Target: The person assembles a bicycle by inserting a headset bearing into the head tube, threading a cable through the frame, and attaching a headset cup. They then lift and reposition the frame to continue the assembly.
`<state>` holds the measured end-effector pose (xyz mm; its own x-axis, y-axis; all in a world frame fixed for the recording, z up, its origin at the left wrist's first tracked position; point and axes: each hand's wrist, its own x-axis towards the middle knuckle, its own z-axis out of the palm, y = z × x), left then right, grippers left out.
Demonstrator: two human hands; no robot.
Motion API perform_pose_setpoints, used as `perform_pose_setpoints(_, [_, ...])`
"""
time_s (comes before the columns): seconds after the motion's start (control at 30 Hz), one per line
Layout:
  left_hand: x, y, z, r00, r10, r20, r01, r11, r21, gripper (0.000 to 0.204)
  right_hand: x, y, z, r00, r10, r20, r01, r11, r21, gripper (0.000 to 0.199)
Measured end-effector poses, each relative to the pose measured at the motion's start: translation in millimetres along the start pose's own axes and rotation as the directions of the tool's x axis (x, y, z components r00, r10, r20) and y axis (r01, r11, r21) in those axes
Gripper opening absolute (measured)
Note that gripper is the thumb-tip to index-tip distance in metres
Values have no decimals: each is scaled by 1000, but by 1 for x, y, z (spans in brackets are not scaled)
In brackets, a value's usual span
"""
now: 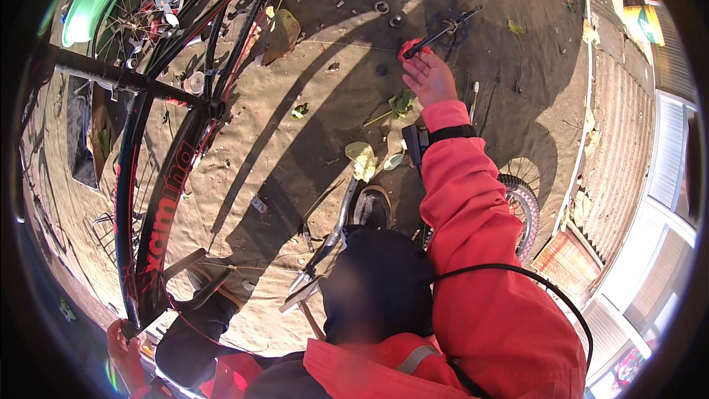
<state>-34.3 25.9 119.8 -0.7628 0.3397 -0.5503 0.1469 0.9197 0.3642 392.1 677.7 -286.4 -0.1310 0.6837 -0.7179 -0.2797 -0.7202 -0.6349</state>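
A black bicycle frame [168,199] with red lettering stands upright along my left side. My left hand [127,351] is at its lower end, with the fingers closed on the tube there; part of this hand is cut off by the shaded rim. My right arm reaches far forward over the ground cloth. At its end my right hand [430,80] has its fingertips on a red piece [408,49], which sits at the near end of a black crank arm [443,32]. A dark chainring [458,32] shows around the crank. Whether the red piece is a pedal or a rag, I cannot tell.
Two metal rings [388,13] lie left of the crank. A bicycle wheel [523,214] is partly hidden beyond my right sleeve. Near my shoe [371,207] rests a bent metal bar [341,218]. A green mudguard [100,0] is at the far left. Leaves are scattered about.
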Motion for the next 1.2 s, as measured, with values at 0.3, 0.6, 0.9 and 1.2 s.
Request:
perform_pose_setpoints(0.3, [-1, 1, -2, 999, -8, 37, 9, 999, -40, 58, 25, 7, 4, 991, -33, -129, 22, 996, -81, 14])
perform_pose_setpoints(0.6, [0, -5, -3, 999, 39, 25, -39, 999, 1, 57, 5, -21, -61, 961, -161, -226, 151, 987, -60, 12])
perform_pose_setpoints(0.9, [1, -10, -7, 998, 41, 38, -42, 999, 16, 58, -4, -50, -106, 979, -143, -142, 174, 955, 241, 15])
perform_pose_setpoints(1.2, [3, -13, -7, 998, 46, 41, -47, 998, 28, 58, -24, -73, -146, 974, -194, -120, 222, 926, 306, 18])
